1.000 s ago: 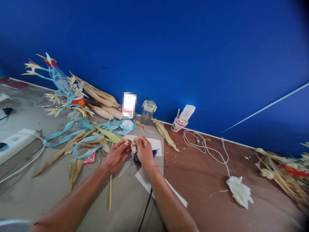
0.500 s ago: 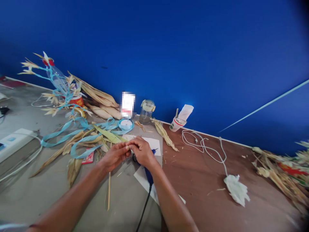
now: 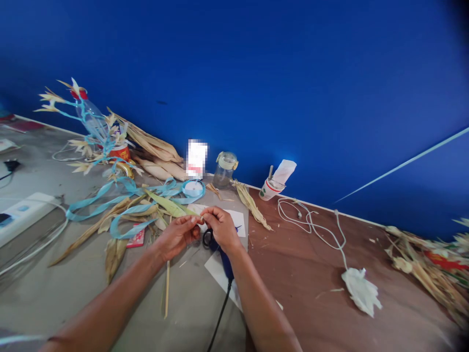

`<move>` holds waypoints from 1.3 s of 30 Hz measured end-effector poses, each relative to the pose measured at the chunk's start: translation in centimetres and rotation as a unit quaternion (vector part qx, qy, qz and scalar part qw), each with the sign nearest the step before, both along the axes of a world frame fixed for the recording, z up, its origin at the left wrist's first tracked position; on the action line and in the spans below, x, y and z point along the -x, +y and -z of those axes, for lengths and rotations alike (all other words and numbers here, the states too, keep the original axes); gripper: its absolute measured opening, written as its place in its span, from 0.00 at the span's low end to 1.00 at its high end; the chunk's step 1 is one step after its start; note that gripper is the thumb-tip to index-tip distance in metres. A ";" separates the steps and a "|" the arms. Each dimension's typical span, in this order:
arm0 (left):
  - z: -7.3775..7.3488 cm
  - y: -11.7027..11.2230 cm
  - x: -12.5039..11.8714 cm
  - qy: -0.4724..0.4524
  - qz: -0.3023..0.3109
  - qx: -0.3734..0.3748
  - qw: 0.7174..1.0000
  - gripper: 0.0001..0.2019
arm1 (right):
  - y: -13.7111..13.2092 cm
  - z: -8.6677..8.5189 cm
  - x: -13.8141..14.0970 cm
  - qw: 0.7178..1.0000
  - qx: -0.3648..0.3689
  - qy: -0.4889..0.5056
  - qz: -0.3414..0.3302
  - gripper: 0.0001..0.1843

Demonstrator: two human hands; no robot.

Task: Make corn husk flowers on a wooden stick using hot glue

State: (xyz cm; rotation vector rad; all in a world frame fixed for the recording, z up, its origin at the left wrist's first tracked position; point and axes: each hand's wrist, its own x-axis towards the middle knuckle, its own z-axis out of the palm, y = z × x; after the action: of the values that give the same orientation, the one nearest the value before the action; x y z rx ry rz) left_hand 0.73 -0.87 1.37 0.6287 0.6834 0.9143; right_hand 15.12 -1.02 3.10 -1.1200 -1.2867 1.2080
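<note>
Over the grey table, my left hand (image 3: 182, 235) and my right hand (image 3: 221, 229) meet with fingers pinched. A small pale bit shows at the fingertips, too small to name. Just behind them a green corn husk leaf (image 3: 166, 202) reaches close to the fingers; whether they touch it I cannot tell. Under my right hand and forearm lies a dark blue corded tool (image 3: 226, 266) with a pointed tip, partly hidden. Beside it is a black loop (image 3: 207, 238). White paper (image 3: 236, 218) lies beneath and behind the right hand.
Light blue ribbon (image 3: 126, 215) and dry husks (image 3: 114, 256) spread on the left. Behind stand a plastic bottle (image 3: 91, 120) with husk flowers, a lidded jar (image 3: 225, 168) and a paper cup (image 3: 270, 189). A white power strip (image 3: 27, 215), white cable (image 3: 311, 225) and crumpled tissue (image 3: 361, 291) lie around.
My fingertips have moved slightly apart, the right hand shifting a little to the right. The whole view has shifted slightly.
</note>
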 end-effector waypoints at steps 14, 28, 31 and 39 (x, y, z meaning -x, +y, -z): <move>0.4 -0.1 -0.5 0.062 -0.046 -0.054 0.996 0.09 | 0.0 0.3 0.2 0.998 -0.018 -0.065 0.015 0.08; 0.6 -0.1 -0.4 0.119 -0.066 -0.097 0.986 0.08 | 0.1 0.5 -0.1 0.999 -0.018 -0.046 0.007 0.08; 0.6 0.0 -0.3 0.119 -0.062 -0.099 0.986 0.09 | 0.2 0.5 -0.3 1.000 -0.006 -0.024 -0.009 0.10; 0.8 0.1 -0.3 0.128 -0.048 -0.117 0.984 0.08 | 0.2 0.3 -0.3 0.998 -0.014 -0.057 -0.034 0.06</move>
State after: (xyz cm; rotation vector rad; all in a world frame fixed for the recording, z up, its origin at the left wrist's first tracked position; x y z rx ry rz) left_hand 1.04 -0.81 0.58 0.9406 0.8474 1.0229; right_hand 15.40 -0.86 2.78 -1.1467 -1.4330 1.1871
